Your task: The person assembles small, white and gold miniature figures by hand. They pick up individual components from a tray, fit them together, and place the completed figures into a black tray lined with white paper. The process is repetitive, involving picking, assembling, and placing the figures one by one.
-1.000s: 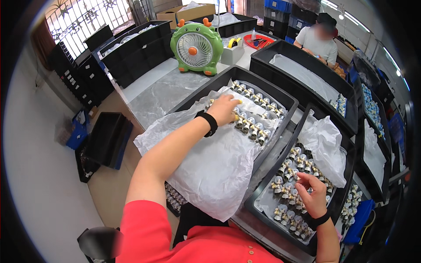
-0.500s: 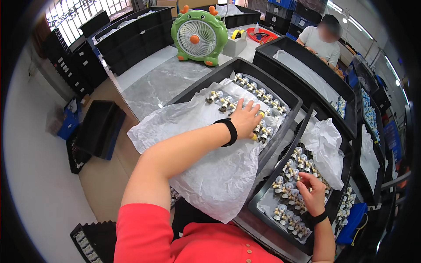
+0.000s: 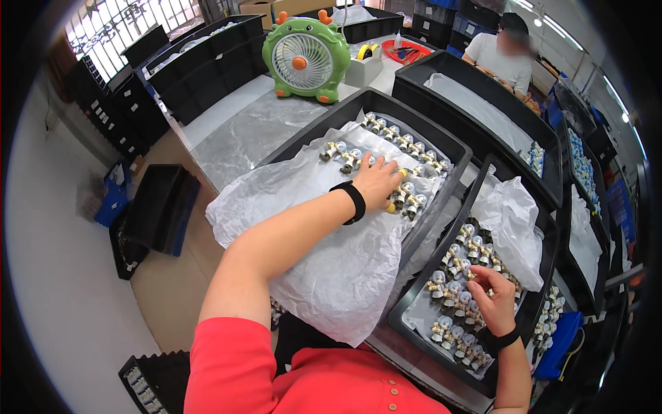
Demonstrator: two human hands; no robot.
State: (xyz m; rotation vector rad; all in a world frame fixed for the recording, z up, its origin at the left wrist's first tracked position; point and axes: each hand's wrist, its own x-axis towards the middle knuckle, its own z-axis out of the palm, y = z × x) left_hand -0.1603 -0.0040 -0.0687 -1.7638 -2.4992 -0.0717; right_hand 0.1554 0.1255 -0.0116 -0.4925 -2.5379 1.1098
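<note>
My left hand (image 3: 376, 185) lies palm down over a black tray (image 3: 463, 157), its fingers spread on small figurines (image 3: 412, 148) set in rows on white paper. Yellow covers show on some of its fingertips. What lies under the palm is hidden. Over a second black tray (image 3: 401, 319), nearer and to the right, my right hand (image 3: 495, 300) is curled, thumb and forefinger pinching at a small figurine (image 3: 466, 270) with a pale round head. Many similar figurines lie close together below it. Each wrist wears a black band.
Crumpled white paper (image 3: 331, 276) hangs over the left tray's near side; more paper (image 3: 510, 221) bunches in the right tray. Beyond stand a green fan (image 3: 307, 58), a tape dispenser (image 3: 365, 69) and a red dish (image 3: 407, 52). A person (image 3: 503, 58) sits across, behind another tray (image 3: 483, 121).
The view has shifted a little. My left hand has slid slightly to the left over the figurines; my right hand stays at almost the same spot over its tray.
</note>
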